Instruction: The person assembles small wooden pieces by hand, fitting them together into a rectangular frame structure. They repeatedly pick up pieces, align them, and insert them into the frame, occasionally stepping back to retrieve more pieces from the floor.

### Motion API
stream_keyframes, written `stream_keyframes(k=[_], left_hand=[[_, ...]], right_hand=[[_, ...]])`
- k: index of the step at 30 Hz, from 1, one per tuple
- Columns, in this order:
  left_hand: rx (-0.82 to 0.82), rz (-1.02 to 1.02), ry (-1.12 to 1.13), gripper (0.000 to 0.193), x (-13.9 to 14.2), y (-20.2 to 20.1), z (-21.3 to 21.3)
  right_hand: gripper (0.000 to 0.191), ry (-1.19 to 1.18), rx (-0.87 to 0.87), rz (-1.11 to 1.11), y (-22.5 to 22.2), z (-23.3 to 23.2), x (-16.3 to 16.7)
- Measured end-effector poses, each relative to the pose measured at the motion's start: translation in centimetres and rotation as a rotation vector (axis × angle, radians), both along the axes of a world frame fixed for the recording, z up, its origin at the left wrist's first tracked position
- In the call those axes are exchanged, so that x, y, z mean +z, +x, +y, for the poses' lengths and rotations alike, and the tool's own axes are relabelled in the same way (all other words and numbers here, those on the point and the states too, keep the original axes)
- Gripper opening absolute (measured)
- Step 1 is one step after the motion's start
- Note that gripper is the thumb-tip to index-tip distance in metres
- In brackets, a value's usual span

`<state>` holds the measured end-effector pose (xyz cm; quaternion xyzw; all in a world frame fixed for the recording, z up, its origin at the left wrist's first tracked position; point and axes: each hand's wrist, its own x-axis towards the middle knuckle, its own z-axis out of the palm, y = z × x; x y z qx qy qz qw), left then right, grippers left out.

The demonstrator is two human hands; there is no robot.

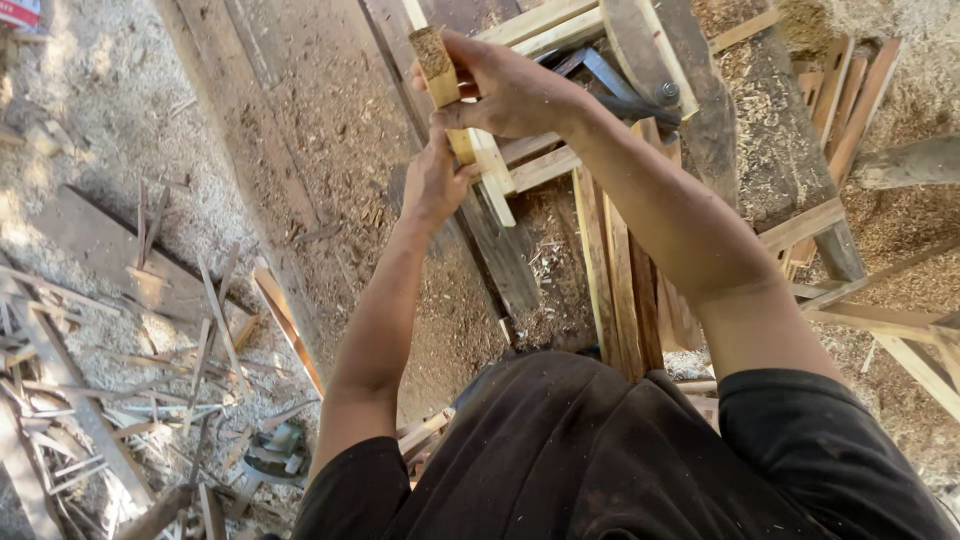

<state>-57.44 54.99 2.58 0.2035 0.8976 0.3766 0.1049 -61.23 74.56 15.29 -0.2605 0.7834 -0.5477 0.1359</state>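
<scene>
Both hands clasp one pale, squared wooden stick [462,130] with a rough, fibrous sawn end: the right hand [505,85] wraps its top, the left hand [432,185] pinches below, above a sawdust-covered plank [330,140] and splintered offcuts [150,380].

floor [120,110]: sawdust-covered | wood offcuts [150,380] strewn lower left | planks [625,270] lying centre

Red and white package [18,12], top-left corner, cropped
</scene>
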Motion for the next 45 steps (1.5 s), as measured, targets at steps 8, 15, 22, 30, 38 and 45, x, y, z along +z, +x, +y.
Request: stream_keyframes(k=[8,15,22,30,38,45], left_hand=[[0.052,0.052,-0.007,0.077,-3.0,-3.9,0.3],[0.276,0.253,0.151,0.044,0.1,-3.4,-2.4],[0.095,0.165,0.257,0.047,7.3,3.9,-7.0],[-0.149,0.035,0.532,0.051,2.3,7.3,-5.2],[-0.016,-0.107,-0.006,0.065,-0.3,5.5,-0.7],[-0.019,-0.052,-0.042,0.054,-1.9,2.0,-0.1]], right_hand=[[0.05,-0.024,-0.049,-0.127,-2.4,-0.2,-0.7],[0.03,-0.482,0.016,0.044,5.5,-3.5,-1.5],[0.07,0.235,-0.264,0.866,13.1,-2.9,0.1],[0.061,0.029,-0.208,0.082,5.3,-3.3,4.6],[0.048,0.121,-0.09,0.089,4.6,-2.3,0.8],[0.054,0.075,-0.125,0.241,1.8,-0.8,-0.8]])
